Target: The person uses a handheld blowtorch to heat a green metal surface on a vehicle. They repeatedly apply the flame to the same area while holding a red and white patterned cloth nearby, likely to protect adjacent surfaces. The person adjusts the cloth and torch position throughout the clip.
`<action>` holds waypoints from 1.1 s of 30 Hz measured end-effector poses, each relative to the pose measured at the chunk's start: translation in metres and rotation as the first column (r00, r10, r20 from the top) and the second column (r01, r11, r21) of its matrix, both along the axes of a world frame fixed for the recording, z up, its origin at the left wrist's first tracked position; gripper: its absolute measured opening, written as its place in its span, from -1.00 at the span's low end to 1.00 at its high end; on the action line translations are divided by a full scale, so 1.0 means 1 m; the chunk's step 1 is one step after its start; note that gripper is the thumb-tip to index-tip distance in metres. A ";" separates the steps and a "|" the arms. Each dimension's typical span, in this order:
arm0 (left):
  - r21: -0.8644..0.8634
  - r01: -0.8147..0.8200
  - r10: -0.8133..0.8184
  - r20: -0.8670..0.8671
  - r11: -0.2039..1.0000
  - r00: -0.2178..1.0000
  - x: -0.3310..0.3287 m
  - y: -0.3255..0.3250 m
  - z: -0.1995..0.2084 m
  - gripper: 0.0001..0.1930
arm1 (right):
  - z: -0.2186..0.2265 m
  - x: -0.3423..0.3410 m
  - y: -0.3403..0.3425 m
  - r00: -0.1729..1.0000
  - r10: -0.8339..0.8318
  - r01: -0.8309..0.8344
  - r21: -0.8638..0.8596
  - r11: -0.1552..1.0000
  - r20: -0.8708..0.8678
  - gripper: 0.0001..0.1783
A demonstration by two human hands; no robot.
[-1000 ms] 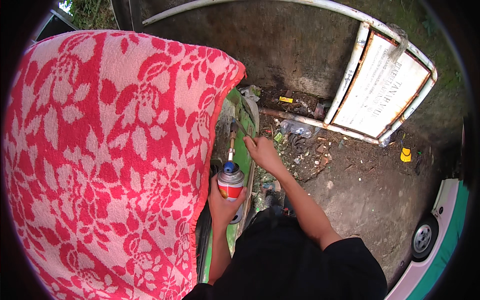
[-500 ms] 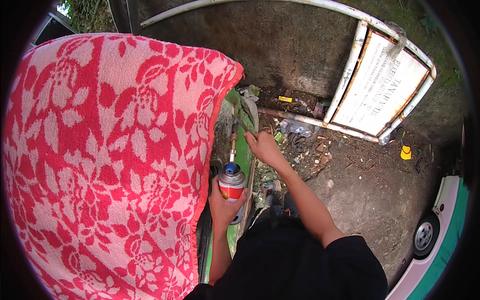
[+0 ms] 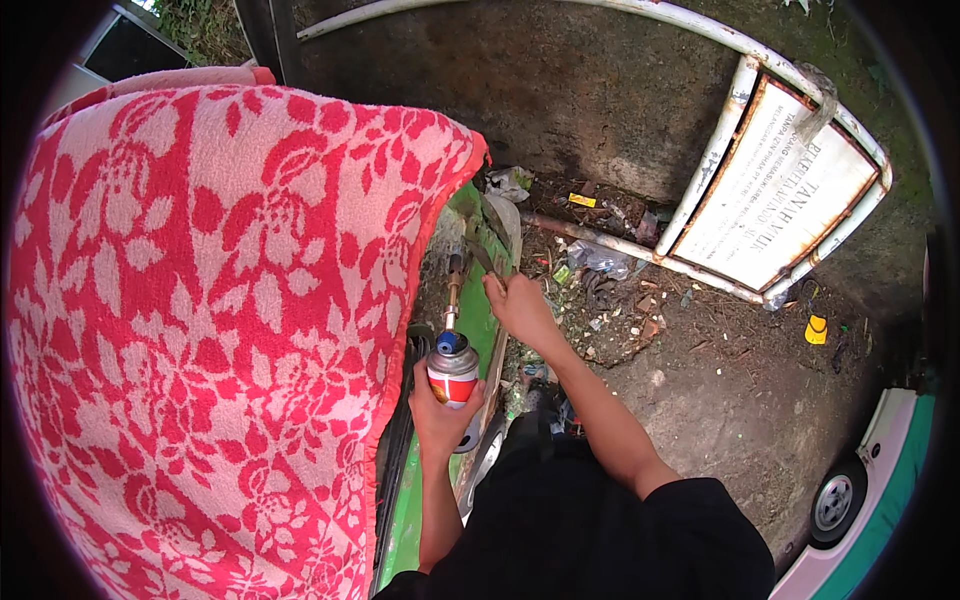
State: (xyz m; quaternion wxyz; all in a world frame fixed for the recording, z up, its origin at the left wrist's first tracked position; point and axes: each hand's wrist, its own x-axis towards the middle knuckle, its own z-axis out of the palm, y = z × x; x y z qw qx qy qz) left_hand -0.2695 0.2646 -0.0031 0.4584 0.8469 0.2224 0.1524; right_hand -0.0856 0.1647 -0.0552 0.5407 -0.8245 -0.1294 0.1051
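My left hand (image 3: 437, 418) is wrapped round the red and white gas can of a blowtorch (image 3: 453, 388), which has a blue knob and a metal nozzle pointing away from me. In my right hand (image 3: 524, 312) is a scraper (image 3: 481, 256) with a flat dark blade, its tip near the green car body panel (image 3: 487, 335) just right of the nozzle. Worn grey patches show on the panel around both tools. I cannot make out a flame. A red and pink floral blanket (image 3: 230, 300) covers the car on the left, its edge close to my left hand.
A rusty white metal frame with a sign board (image 3: 765, 185) leans against the back wall (image 3: 520, 95). Rubble and plastic litter (image 3: 605, 260) lie on the ground below it. A yellow object (image 3: 816, 330) is farther right. Another vehicle's wheel (image 3: 837, 503) stands at the lower right.
The blowtorch has shifted a little left and nearer to me. My right hand sits slightly lower, and more of the scraper's blade shows. The whole view has turned slightly.
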 end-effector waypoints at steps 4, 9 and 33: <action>0.018 -0.026 0.027 -0.011 0.999 1.000 -0.002 -0.009 0.000 -0.34 | 0.001 0.015 0.005 0.999 -0.027 0.027 0.049 0.998 0.017 -0.41; 0.001 -0.001 0.001 0.017 1.000 1.000 -0.001 -0.014 -0.002 -0.32 | 0.005 0.002 0.000 1.000 0.007 -0.007 -0.004 1.000 0.015 -0.43; 0.021 0.069 -0.069 -0.007 0.997 0.998 -0.002 0.008 0.000 -0.27 | -0.053 0.002 0.019 0.981 -0.048 0.098 0.268 0.958 -0.188 -0.35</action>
